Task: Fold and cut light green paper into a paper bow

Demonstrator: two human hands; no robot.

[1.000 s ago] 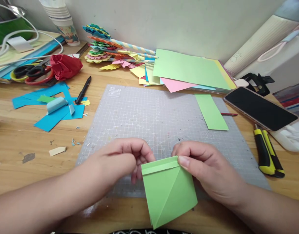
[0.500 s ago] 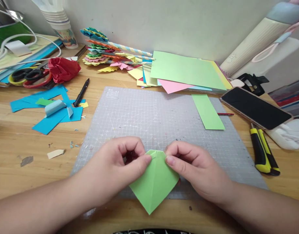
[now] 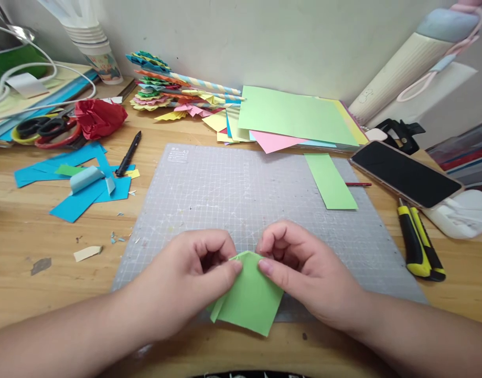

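Note:
A folded piece of light green paper [image 3: 250, 299] is held between both hands above the front edge of the grey cutting mat [image 3: 209, 194]. My left hand [image 3: 197, 278] pinches its upper left edge between thumb and fingers. At the upper right edge, my right hand [image 3: 307, 268] has its thumb on the front face and its curled fingers behind. A narrow folded flap shows along the paper's left side, and its top comes to a blunt point. The fingertips behind the paper are partly hidden.
A green paper strip [image 3: 331, 181] lies on the mat's right part. To the right are a phone [image 3: 406, 173] and a yellow-black cutter [image 3: 421, 241]. Blue paper scraps [image 3: 81, 181], a black pen [image 3: 128, 154] and scissors [image 3: 47, 128] lie left. Green sheets [image 3: 299, 115] rest at the back.
The green paper has turned in my hands: its lower point has swung right and a folded flap now shows on the left. My right hand has shifted slightly left, its fingers lifted higher.

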